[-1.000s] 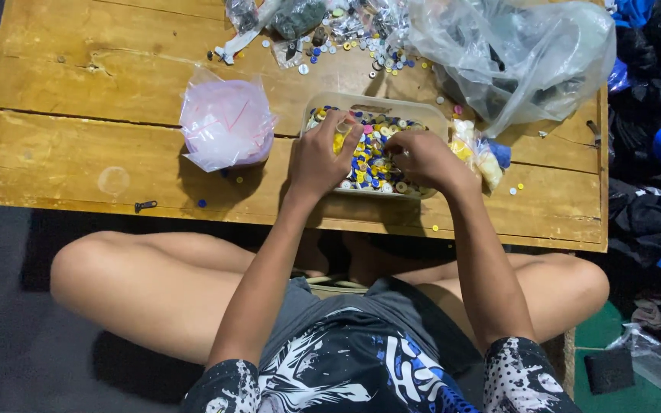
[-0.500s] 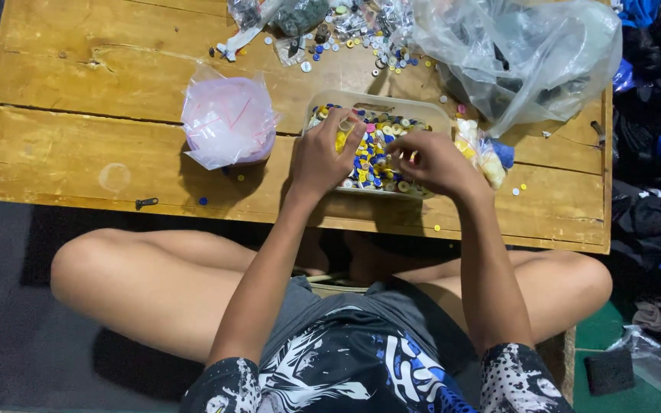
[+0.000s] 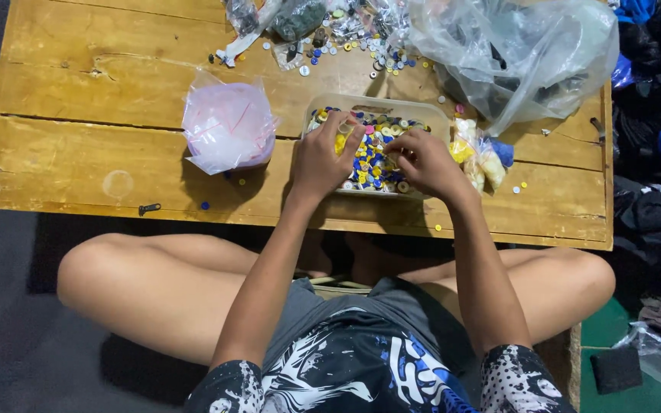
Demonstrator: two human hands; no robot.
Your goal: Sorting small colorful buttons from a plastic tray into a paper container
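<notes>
At the table's near edge, head view: my left hand (image 3: 321, 162) rests spread over the clear tray (image 3: 376, 107) of coloured buttons (image 3: 369, 157). My right hand (image 3: 422, 162), at three o'clock of it, has slid slightly inward since a second ago, fingertips pressed together, seemingly pinching a button. A pink bag (image 3: 227, 126) lies at nine o'clock.

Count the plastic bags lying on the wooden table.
4, perhaps more. A pink-tinted bag left of the tray; a large clear bag at top right; a small bag of yellow bits beside the right hand; crumpled clear bags at the top edge, number unclear.
</notes>
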